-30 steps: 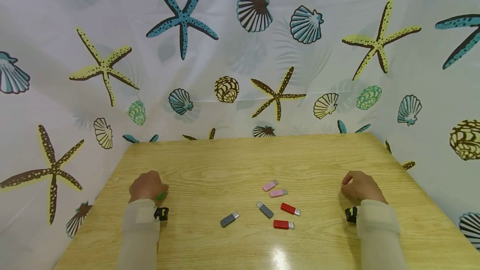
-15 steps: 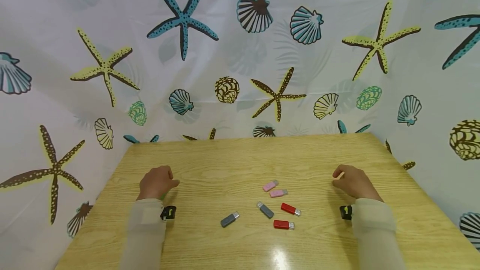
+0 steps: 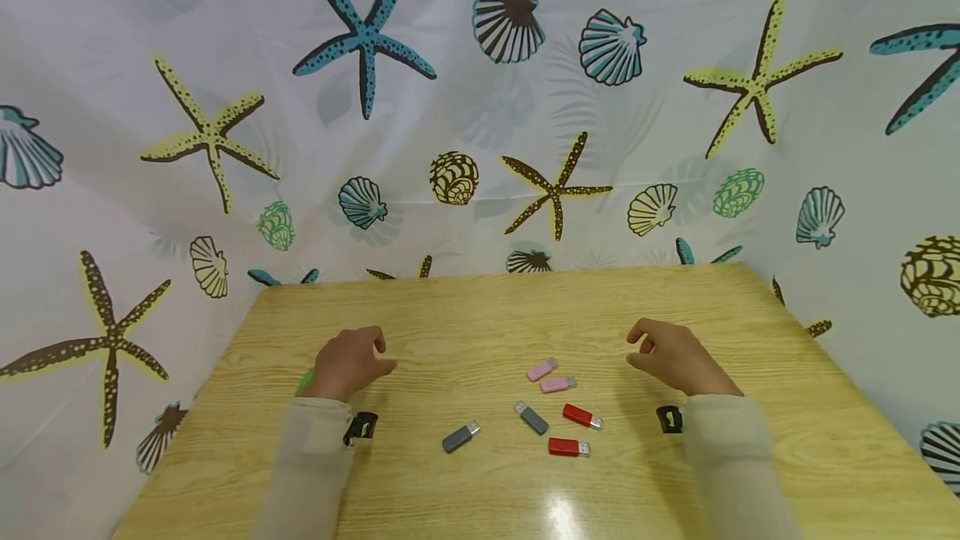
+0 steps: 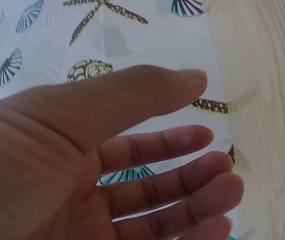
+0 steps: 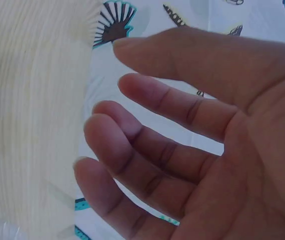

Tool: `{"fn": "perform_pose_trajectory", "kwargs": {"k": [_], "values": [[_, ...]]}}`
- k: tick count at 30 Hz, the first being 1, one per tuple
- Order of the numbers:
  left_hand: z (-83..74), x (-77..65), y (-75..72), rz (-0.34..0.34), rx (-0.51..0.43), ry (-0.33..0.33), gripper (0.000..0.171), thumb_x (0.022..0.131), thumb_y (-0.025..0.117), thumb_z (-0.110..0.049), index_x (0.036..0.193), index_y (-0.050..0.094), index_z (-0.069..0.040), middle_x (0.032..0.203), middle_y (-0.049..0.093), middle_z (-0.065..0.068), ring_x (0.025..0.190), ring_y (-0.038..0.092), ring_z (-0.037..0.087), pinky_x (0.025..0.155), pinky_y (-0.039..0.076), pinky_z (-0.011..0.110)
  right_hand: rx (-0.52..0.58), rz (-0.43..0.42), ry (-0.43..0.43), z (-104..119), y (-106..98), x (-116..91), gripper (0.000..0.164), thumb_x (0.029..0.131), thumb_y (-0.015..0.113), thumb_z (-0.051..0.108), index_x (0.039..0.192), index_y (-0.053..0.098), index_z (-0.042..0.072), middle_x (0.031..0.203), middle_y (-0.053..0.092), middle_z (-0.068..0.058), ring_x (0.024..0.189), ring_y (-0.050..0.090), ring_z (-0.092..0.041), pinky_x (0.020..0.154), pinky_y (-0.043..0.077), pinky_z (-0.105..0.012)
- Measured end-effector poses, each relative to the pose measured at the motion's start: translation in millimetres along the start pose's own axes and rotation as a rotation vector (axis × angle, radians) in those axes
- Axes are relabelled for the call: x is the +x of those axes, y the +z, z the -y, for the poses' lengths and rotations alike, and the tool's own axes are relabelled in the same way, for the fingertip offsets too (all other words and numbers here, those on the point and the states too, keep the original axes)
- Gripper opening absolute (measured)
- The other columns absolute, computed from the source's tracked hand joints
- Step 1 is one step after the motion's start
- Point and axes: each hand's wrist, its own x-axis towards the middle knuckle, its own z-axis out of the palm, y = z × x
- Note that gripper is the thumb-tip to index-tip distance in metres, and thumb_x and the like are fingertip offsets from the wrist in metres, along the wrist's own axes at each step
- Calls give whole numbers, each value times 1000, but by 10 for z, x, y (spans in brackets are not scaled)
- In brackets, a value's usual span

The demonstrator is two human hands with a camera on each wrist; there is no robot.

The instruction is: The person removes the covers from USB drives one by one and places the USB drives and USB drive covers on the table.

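My left hand [image 3: 347, 363] hovers over the left part of the table, thumb and fingers apart and gently bent. The left wrist view shows nothing between its fingers [image 4: 167, 182]. Just behind it, a green piece [image 3: 304, 382] peeks out, mostly hidden by the hand. On the right, my other hand [image 3: 677, 358] is held above the wood in a similar loose curve, its fingers [image 5: 142, 165] holding nothing. Between the hands lie USB sticks: two pink ones, a pink stick [image 3: 542, 369] nearest the back, two grey, one grey stick [image 3: 461, 437] set apart leftward, and two red, including a red stick [image 3: 567, 447].
The wooden table [image 3: 450, 323] has a glossy light reflection near its front. A white curtain [image 3: 465, 115] printed with starfish and shells borders its back and sides. Each wrist carries a small black camera, such as the left wrist camera [image 3: 363, 426].
Both hands have moved inward toward the USB sticks. The left hand has left the green piece, which now shows on its outer side. The sticks have stayed put.
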Motion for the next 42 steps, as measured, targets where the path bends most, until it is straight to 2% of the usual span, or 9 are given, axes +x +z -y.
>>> {"fn": "perform_pose_trajectory", "kwargs": {"k": [10,23,32,42], "values": [[-249,-37,102,21,4,120,23,80,76,-24,94,65,-9,67,60,-2,49,49,12,47,41,29,13,31,-88,253,43,-10,23,88,66,13,109,62,5,89,58,-9,69,51,-18,61,46,-33],[-482,-90,164,70,-11,219,21,79,77,-22,93,66,-9,70,58,-2,54,49,12,51,43,30,22,53,-171,486,108,-39,23,88,69,12,109,63,6,89,58,-8,68,53,-15,61,48,-32],[-540,-129,223,130,11,311,23,80,76,-22,96,65,-9,80,63,2,64,53,12,57,47,33,10,67,-190,577,177,-24,22,87,69,10,107,63,7,89,59,-9,70,53,-17,63,48,-32],[-588,-195,304,170,51,366,27,80,75,-25,99,66,-7,82,64,5,65,53,12,56,46,32,0,79,-194,616,125,-38,24,87,69,11,109,62,6,91,60,-11,68,53,-16,62,49,-32]]}}
